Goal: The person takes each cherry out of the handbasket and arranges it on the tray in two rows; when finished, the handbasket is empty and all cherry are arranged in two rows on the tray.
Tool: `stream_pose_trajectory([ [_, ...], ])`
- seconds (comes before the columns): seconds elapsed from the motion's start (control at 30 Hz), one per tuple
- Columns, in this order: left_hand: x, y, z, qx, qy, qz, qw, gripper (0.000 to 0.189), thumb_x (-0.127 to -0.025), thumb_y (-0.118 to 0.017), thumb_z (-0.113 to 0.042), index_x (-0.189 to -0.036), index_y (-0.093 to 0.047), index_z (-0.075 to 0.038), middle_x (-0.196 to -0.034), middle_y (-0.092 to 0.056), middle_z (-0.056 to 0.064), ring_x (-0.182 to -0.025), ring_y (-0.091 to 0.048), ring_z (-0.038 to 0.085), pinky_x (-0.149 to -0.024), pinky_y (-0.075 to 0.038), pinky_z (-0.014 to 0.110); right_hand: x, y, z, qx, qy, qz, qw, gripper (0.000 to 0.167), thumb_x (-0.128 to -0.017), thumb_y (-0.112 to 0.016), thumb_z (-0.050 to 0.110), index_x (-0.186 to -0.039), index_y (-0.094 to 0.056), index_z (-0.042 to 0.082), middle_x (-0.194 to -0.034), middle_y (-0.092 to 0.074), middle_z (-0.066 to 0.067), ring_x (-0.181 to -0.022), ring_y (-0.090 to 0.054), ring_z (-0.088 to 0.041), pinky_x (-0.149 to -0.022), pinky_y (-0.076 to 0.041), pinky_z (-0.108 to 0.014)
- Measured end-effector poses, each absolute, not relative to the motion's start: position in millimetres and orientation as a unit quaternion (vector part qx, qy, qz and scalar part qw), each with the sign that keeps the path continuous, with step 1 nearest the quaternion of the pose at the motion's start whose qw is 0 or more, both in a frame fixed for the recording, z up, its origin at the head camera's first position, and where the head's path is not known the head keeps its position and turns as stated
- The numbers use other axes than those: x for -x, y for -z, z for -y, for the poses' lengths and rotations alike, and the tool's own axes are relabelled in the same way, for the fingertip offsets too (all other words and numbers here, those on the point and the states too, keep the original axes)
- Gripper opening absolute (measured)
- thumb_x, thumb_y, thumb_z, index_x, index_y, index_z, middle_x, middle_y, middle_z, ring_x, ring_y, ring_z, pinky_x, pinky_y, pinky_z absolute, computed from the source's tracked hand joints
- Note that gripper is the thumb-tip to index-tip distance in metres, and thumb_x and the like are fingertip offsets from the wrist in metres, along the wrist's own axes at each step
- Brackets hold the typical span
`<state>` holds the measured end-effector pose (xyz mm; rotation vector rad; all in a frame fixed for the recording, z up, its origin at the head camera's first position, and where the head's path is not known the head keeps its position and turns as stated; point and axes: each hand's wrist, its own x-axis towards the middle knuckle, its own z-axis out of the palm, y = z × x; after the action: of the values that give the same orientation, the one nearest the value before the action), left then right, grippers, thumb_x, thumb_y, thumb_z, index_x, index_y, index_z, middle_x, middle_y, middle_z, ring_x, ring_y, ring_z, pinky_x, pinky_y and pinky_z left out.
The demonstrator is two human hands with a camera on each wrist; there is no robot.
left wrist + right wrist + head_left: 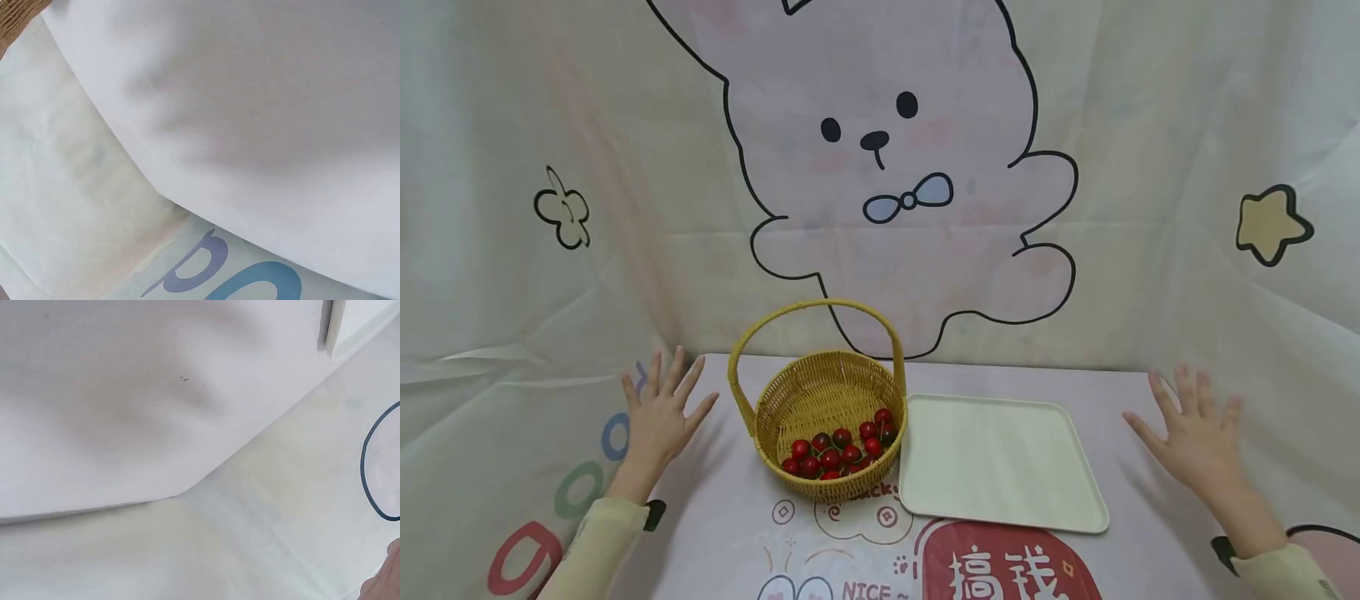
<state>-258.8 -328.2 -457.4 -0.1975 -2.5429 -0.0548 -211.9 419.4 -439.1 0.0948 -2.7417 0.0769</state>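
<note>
To the left of a yellow wicker basket point(827, 392), my left hand point(658, 417) is held with its fingers spread and holds nothing. Dark red cherries point(831, 458) lie in the near part of the basket, whose tall handle arches over it. Directly right of the basket a pale rectangular tray point(1000, 462) rests on the table, with nothing on it. My right hand point(1198, 437), fingers also spread, is off to the right of the tray. In the right wrist view, part of a finger point(384, 575) shows at the lower right, and a corner of the tray point(359, 328) at the top.
The table point(700, 533) is covered with a printed cloth bearing a red patch point(1007, 567) with white characters. A curtain point(1112, 208) with a cartoon animal closes off the back, and white fabric hangs along both sides close to the hands.
</note>
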Motion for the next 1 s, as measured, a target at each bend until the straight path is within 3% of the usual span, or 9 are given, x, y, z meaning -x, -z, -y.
stream_pose_trajectory([
  [0.23,255.0,460.3,323.8,0.065,0.032,0.951,0.3,0.072,-0.086,-0.046,-0.059,-0.148,-0.021,-0.031,-0.156,-0.006,-0.001,-0.143,0.008,0.024,-0.104,0.005,0.067,220.7,445.8,-399.4,-0.053,-0.037,0.975,0.214,0.084,-0.088,-0.048,0.055,-0.15,-0.005,0.019,-0.153,0.005,-0.022,-0.139,0.021,-0.03,-0.1,0.016,-0.067],
  [0.47,249.0,459.4,313.2,0.067,0.053,0.946,0.313,0.069,-0.088,-0.036,-0.063,-0.148,-0.015,-0.035,-0.156,-0.006,-0.001,-0.143,0.007,0.025,-0.104,0.002,0.068,230.1,449.5,-365.9,-0.102,-0.05,0.967,0.23,0.077,-0.088,-0.053,0.047,-0.149,-0.017,0.014,-0.152,-0.007,-0.023,-0.141,0.009,-0.032,-0.105,0.013,-0.062],
  [0.73,238.9,459.9,294.0,0.079,0.092,0.925,0.36,0.069,-0.089,-0.029,-0.065,-0.147,-0.027,-0.026,-0.154,-0.018,0.006,-0.142,-0.006,0.031,-0.104,0.001,0.068,238.6,455.2,-322.6,-0.157,-0.063,0.956,0.239,0.074,-0.089,-0.054,0.045,-0.149,-0.019,0.019,-0.151,-0.015,-0.023,-0.142,0.009,-0.024,-0.108,0.002,-0.062],
  [1.0,229.0,462.6,270.1,0.088,0.163,0.888,0.421,0.07,-0.091,-0.027,-0.064,-0.144,-0.034,-0.019,-0.149,-0.031,0.01,-0.138,-0.02,0.037,-0.103,-0.007,0.069,247.7,457.0,-279.7,-0.212,-0.095,0.937,0.262,0.068,-0.085,-0.062,0.034,-0.144,-0.034,0.012,-0.15,-0.021,-0.023,-0.142,-0.006,-0.031,-0.109,-0.01,-0.059],
])
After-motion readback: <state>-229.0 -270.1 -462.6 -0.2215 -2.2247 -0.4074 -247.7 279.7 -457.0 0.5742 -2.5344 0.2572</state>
